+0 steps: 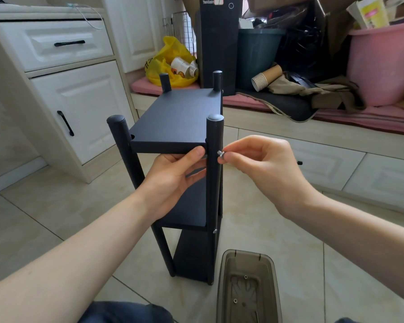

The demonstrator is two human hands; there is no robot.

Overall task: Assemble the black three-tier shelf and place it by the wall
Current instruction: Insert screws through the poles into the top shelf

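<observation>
The black three-tier shelf [177, 117] stands upright on the tiled floor, with its round posts rising above the top board. My left hand [175, 178] grips the front edge of the top board from below, thumb on the board's face beside the near right post [214, 173]. My right hand [261, 164] pinches a small silver screw [220, 154] between thumb and forefinger, its tip against the side of that post just under the top board. Another silver screw [214, 231] sits in the same post at the middle board.
A translucent brown plastic tray [222, 299] with several small screws lies on the floor right of the shelf's foot. White cabinets stand at left. A low bench behind holds a yellow bag [170, 59], a black computer tower [219, 43], paper cups and a pink tub [383, 64].
</observation>
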